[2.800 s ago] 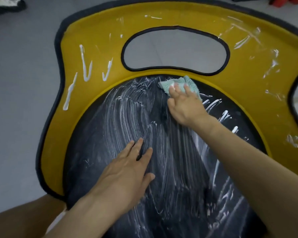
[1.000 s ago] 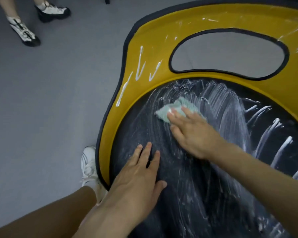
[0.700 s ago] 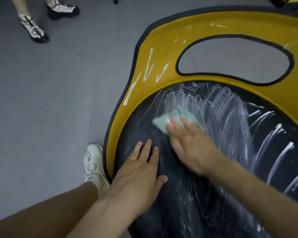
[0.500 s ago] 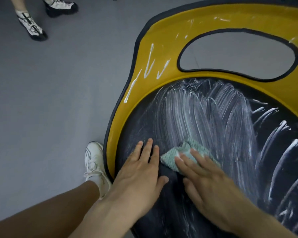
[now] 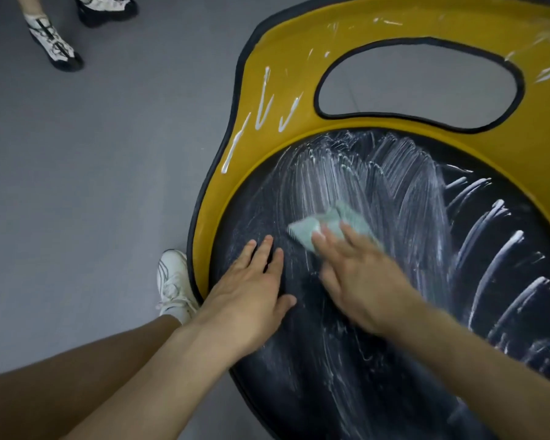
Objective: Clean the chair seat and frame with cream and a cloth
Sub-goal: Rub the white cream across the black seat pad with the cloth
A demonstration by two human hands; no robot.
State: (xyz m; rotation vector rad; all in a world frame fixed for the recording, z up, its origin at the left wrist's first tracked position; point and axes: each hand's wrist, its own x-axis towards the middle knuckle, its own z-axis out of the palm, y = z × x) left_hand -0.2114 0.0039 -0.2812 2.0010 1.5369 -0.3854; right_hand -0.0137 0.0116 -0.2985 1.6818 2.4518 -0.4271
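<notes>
Pressing flat: left hand (image 5: 247, 298) seat (image 5: 337, 395), right hand (image 5: 364, 282) cloth (image 5: 329, 224).

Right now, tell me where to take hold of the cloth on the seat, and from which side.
Pinch the cloth at its far edge, which sticks out beyond the fingertips of the right hand, coming from the side of the yellow backrest. It lies flat on the seat with those fingers pressing its near part, so only that far strip is free.
</notes>
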